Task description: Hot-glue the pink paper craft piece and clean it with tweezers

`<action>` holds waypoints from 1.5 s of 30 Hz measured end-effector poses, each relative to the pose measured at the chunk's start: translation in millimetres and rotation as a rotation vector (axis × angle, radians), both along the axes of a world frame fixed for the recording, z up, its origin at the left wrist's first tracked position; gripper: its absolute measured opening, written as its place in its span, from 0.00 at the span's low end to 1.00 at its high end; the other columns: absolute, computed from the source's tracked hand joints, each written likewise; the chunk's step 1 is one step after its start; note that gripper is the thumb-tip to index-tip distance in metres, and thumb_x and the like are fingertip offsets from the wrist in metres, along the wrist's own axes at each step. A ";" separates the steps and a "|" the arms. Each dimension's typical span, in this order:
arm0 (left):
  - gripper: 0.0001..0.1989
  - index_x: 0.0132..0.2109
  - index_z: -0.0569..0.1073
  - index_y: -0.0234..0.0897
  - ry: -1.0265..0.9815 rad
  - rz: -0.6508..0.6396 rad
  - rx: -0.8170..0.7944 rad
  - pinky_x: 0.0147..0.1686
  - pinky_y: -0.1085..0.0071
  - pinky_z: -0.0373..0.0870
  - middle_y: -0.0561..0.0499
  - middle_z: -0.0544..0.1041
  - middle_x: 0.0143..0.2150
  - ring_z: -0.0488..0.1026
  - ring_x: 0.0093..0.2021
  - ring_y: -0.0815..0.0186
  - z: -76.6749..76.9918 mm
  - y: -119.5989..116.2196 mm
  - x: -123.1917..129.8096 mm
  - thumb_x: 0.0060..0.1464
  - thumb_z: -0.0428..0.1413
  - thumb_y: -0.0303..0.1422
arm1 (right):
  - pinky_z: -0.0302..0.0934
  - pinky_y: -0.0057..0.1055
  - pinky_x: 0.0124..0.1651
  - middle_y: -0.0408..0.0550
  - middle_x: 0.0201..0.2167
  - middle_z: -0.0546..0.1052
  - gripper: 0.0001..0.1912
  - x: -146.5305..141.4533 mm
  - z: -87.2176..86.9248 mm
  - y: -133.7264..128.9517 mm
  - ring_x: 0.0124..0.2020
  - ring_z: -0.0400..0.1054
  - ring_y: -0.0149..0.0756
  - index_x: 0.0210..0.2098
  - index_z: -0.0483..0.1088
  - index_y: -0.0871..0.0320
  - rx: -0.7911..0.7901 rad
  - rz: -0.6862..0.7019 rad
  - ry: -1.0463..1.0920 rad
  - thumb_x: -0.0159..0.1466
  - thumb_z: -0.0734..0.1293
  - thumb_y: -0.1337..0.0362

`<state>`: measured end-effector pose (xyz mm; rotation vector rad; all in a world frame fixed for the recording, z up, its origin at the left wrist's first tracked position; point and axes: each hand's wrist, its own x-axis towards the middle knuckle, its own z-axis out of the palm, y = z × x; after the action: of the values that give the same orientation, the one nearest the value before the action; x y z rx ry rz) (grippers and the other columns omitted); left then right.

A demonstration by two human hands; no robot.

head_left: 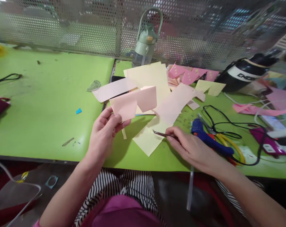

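Note:
Between the thumb and fingers of my left hand (103, 129) is a cut piece of pink paper (146, 99), raised above the table with a notch in its lower edge. My right hand (186, 146) grips dark, bent-tipped tweezers (159, 133), their tips over a pale yellow paper sheet (146, 143). A long pale pink strip (174, 104) partly covers that sheet. Behind the held piece lie a larger cream sheet (152, 74) and a pale pink strip (114, 88).
A blue glue gun (211, 140) and yellow-handled scissors (231, 146) lie right of my right hand amid black cable. A green-topped bottle (146, 44) and a black bottle (245, 72) stand at the back by the perforated metal screen (86, 34). Pink paper scraps (192, 74) lie between them.

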<state>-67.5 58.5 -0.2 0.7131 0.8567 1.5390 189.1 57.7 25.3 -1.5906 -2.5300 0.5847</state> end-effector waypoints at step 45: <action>0.12 0.48 0.76 0.42 0.023 -0.015 -0.014 0.46 0.75 0.77 0.54 0.78 0.39 0.75 0.36 0.74 -0.9 -2.0 0.1 0.55 0.59 0.31 | 0.53 0.33 0.26 0.48 0.28 0.79 0.23 -16.6 -18.0 12.3 0.24 0.72 0.36 0.35 0.70 0.57 0.397 0.262 -0.237 0.73 0.48 0.58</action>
<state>-67.4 56.5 -1.1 0.7271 0.8767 1.5123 172.5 69.9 7.3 -1.2629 -2.8161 -0.1011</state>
